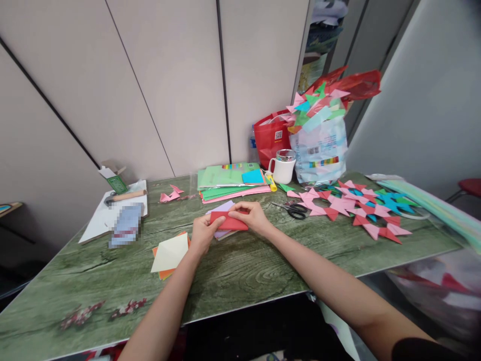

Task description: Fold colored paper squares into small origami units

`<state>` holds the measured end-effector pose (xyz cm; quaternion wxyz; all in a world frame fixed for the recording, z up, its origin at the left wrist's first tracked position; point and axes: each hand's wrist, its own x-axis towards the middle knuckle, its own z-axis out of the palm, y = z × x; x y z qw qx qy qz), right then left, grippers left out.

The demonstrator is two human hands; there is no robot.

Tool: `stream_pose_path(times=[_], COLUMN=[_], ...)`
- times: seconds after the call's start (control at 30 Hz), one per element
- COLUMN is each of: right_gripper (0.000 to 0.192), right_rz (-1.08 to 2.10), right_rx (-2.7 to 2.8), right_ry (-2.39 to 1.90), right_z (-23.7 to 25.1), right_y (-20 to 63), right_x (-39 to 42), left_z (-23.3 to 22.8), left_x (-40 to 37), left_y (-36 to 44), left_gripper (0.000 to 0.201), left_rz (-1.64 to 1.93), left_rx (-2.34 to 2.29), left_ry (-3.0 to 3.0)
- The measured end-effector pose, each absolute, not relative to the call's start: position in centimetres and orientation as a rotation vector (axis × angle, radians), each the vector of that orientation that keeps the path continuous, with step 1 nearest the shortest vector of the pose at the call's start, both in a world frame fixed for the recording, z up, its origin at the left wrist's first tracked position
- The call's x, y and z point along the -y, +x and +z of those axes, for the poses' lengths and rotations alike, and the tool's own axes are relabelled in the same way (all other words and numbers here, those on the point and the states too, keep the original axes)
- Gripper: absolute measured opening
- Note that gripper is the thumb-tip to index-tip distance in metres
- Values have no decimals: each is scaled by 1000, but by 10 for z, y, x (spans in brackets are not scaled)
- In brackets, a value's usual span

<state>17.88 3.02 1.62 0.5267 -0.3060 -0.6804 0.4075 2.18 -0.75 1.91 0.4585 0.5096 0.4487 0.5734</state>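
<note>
While the black-handled scissors [292, 209] lie idle on the table [263, 271], all the action is just to their left, where a piece of red paper [230, 224] is under control at both ends! The left hand [204, 233] has the far end from the scissors, thumb pressed flat on top. And here's the right hand [251, 216], on the side nearest the scissors, fingertips and thumb pinching the upper edge. Both hands are gripping, neither one loose. It looks like a fold in progress, though the layers are too small to count from here.

So what would make it a good one? Let the left thumb act as the anchor, I'd say, and get the edges matched before any pressure goes on. Then one firm stroke along the crease, toward the scissors' side, should beat several light dabs. Too soon, and the layers could well slip askew!

Thin paper like this probably takes a sharp line easily, but won't forgive a crooked one. The purple sheets [224, 206], also left of the scissors, may slide under a hard press; the bare table closer to the scissors would likely give firmer backing.
</note>
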Motion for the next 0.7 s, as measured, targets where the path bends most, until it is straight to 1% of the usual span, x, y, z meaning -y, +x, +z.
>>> stream_pose_path(times=[0.3, 0.5, 0.57, 0.7], right_gripper=[14, 15, 21, 42], right_rz=[1007, 990, 1008, 1189], right_rx=[1624, 1612, 1585, 1492], right_ry=[-728, -736, -730, -669], right_z=[16, 17, 16, 12], right_y=[180, 180, 179, 178], right_x=[-30, -30, -31, -34], left_z=[18, 17, 17, 20], left_x=[7, 7, 6, 3], left_y=[22, 21, 20, 17], left_gripper=[23, 24, 23, 25], left_rz=[1412, 1430, 1467, 1563], left_rx=[-1087, -1073, -1068, -1055], left_ry=[1237, 1229, 1216, 1168])
